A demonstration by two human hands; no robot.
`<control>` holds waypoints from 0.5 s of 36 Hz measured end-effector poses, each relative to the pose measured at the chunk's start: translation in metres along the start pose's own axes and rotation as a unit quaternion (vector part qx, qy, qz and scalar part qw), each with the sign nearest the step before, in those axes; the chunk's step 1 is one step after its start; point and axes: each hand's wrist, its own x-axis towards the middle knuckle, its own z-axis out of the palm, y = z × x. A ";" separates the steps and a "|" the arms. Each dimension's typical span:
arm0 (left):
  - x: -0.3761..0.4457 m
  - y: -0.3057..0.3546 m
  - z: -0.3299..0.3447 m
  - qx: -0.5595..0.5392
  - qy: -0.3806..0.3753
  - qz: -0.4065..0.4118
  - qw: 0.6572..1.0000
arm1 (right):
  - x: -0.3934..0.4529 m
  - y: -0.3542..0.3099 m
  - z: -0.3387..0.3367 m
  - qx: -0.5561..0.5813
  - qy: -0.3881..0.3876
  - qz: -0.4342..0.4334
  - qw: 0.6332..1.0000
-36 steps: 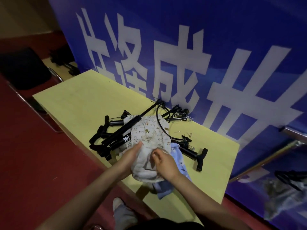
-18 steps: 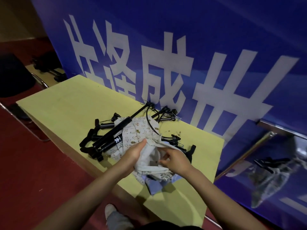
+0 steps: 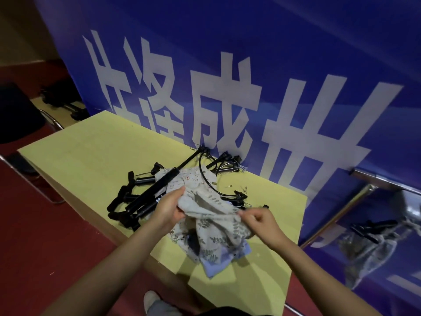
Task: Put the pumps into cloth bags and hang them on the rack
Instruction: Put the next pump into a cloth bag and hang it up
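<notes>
Both hands hold one leaf-printed cloth bag (image 3: 211, 215) over the near part of the bench (image 3: 75, 156). The left hand (image 3: 168, 208) grips a bunched fold of the bag at its left side, fingers curled round the fabric. The right hand (image 3: 259, 224) pinches the bag's edge at its right side, thumb against curled fingers, so the cloth is stretched between the two. Under the held bag lie more cloth bags: a small-patterned cream bag (image 3: 193, 181) just beyond it, and a pale blue bag (image 3: 218, 263) sticking out below, toward the bench's near edge. Left of the held bag, a pile of black pumps (image 3: 145, 197) lies on the bench, one long barrel slanting over the cream bag's corner. A black hose (image 3: 202, 176) curves across the cream bag. Beyond the bag, the bench meets a blue banner (image 3: 273, 65) with large white characters.
</notes>
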 end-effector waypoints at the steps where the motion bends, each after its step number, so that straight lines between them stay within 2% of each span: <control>1: 0.003 0.003 -0.002 -0.009 -0.006 0.005 1.000 | 0.004 -0.004 -0.001 0.041 0.029 0.019 0.999; 6: 0.019 0.011 -0.007 0.038 -0.009 0.032 0.999 | 0.036 -0.003 0.001 0.115 0.112 0.066 0.985; 10: 0.044 0.005 -0.015 0.169 0.036 0.046 0.984 | 0.062 0.023 0.010 0.012 0.124 0.132 0.983; 15: 0.090 -0.002 -0.060 0.354 0.156 0.061 0.920 | 0.081 0.054 0.028 -0.186 0.036 0.200 0.961; 18: 0.107 -0.001 -0.090 0.465 0.185 0.072 0.863 | 0.090 0.057 0.044 -0.200 0.029 0.223 0.954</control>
